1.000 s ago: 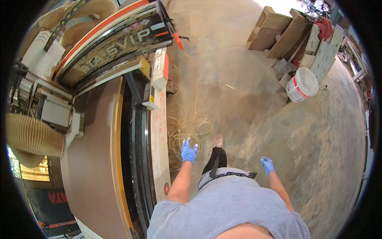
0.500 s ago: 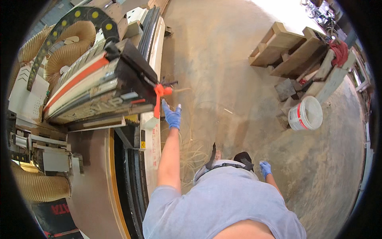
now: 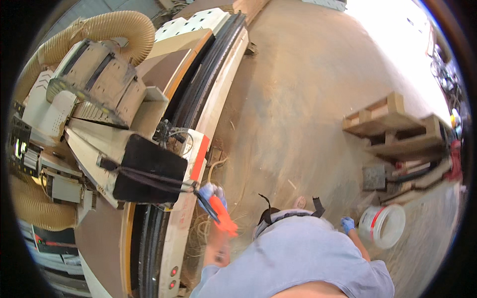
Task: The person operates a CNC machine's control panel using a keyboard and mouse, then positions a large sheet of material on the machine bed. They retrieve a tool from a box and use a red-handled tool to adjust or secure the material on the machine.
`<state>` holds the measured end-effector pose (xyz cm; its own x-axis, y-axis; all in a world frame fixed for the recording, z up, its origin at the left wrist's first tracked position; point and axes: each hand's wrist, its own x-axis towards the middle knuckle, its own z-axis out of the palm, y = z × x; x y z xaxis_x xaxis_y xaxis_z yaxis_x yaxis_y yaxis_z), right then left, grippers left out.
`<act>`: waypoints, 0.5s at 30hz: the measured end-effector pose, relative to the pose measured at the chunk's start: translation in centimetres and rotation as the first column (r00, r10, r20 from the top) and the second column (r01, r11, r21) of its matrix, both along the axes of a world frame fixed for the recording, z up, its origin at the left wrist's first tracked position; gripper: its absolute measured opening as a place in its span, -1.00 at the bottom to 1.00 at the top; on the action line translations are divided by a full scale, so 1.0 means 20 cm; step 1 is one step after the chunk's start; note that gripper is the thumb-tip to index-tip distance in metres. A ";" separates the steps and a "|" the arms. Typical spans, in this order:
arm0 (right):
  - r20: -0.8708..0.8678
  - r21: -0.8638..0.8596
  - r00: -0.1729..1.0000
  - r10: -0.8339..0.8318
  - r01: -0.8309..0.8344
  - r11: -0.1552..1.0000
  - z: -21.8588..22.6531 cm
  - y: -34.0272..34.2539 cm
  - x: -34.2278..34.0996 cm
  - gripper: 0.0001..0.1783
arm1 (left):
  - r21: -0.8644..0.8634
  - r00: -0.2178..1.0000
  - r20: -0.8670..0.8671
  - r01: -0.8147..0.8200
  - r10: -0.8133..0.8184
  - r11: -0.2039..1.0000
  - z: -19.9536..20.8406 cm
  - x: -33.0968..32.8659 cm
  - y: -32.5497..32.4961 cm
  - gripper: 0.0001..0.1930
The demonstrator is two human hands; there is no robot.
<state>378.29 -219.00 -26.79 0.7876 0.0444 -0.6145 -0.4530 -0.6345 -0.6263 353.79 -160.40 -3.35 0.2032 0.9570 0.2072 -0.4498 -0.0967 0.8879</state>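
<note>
My left hand (image 3: 212,192), in a blue glove, is closed around an orange and black hand tool (image 3: 223,216) that looks like an air blow gun. Motion blurs it, and the exact grip is hard to see. The hand is beside the black end cover (image 3: 151,169) of the machine's gantry, over the pale side rail (image 3: 180,233). A thin yellowish hose (image 3: 212,169) curves close to the hand. My right hand (image 3: 348,224), also blue-gloved, hangs low at my side. It holds nothing, its fingers loosely apart, just left of a white bucket (image 3: 366,223) with a red band.
The large machine with its brown bed (image 3: 102,243) and ribbed dust hoses (image 3: 121,25) fills the left side. Loose coils of hose (image 3: 198,231) lie on the floor by its rail. Wooden pallets (image 3: 382,116) and a grey block (image 3: 373,178) stand to the right.
The orange tool, earlier at the gantry's end by my open left hand, is now in that hand and lower. My view has shifted, and the gantry end appears lower in the picture.
</note>
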 end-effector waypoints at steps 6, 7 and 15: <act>0.016 -0.106 0.925 0.380 -0.377 0.920 0.32 0.63 1.02 -0.68 | 0.629 0.549 -0.753 0.436 0.364 0.644 0.32 0.41 -0.05 -0.54; 0.061 -0.093 0.909 0.412 -0.406 0.909 0.34 0.79 1.15 -0.69 | 0.596 0.470 -0.798 0.521 0.378 0.611 0.41 0.53 -0.03 -0.53; -0.113 0.591 0.795 0.596 -0.429 0.683 0.73 2.32 1.43 -0.44 | 0.131 0.288 -0.957 0.412 0.007 0.902 0.15 1.29 0.26 -0.65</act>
<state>406.89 -172.64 -12.22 0.3429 0.7588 -0.5538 -0.3572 -0.4399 -0.8240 379.56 -155.13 -0.29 0.6317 0.7751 -0.0161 0.5980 -0.4739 0.6464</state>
